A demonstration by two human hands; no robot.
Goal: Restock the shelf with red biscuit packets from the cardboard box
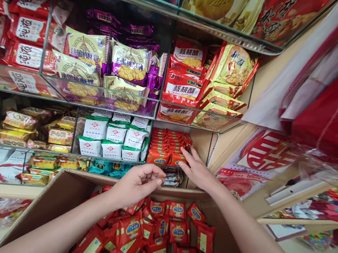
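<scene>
My right hand (196, 170) reaches to the shelf, its fingers stretched out against the right side of a stack of small red snack packets (167, 142). The packets stand in tight rows in a glass-fronted compartment. Lower and to the left, my left hand (140, 183) hovers over the far rim of a cardboard box (203, 196), fingers loosely curled and nothing visible in them. Many loose red packets (159, 240) of similar look fill the box below my forearms. White-and-green packets (115, 134) sit in the compartment to the left of the red stack.
Above are biscuit packs (130, 64) and walnut shortbread packs (183, 85) behind a glass lip (114, 95). Yellow-wrapped snacks (18, 124) lie left. Dark small packets (175, 177) sit below the red stack. Red plastic-wrapped goods (332, 97) hang close on the right.
</scene>
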